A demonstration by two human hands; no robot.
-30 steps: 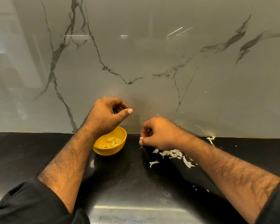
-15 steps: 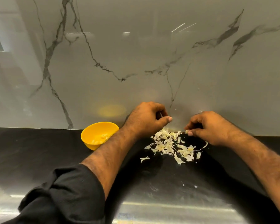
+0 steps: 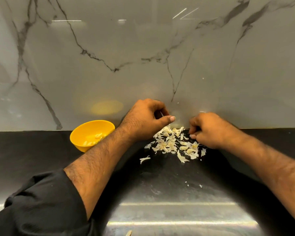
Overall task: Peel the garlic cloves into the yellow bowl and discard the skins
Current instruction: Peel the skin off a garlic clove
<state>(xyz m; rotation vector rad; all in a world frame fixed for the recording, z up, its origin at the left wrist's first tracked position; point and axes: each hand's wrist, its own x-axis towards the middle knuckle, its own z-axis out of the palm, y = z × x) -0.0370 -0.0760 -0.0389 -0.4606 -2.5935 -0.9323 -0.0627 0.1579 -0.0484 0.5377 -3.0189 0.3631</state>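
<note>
The yellow bowl (image 3: 80, 142) stands on the black counter by the wall, with peeled garlic cloves (image 3: 98, 135) inside it. To its right lies a heap of white garlic skins (image 3: 170, 143). My left hand (image 3: 146, 120) hovers over the heap's left side with its fingers curled and thumb out. A thin pale sliver shows between its fingers; I cannot tell what it is. My right hand (image 3: 209, 130) rests on the heap's right edge, its fingertips pinching something small among the skins, which the fingers hide.
A grey marble wall (image 3: 143, 57) rises straight behind the black counter (image 3: 24, 159). One stray skin (image 3: 144, 159) lies in front of the heap and tiny flakes (image 3: 194, 184) nearer me. A pale scrap (image 3: 129, 233) sits at the bottom edge.
My left hand moved from above the yellow bowl to the right, over the skins. My right hand came down onto the heap's right edge. Both have hardly moved in the last half second.
</note>
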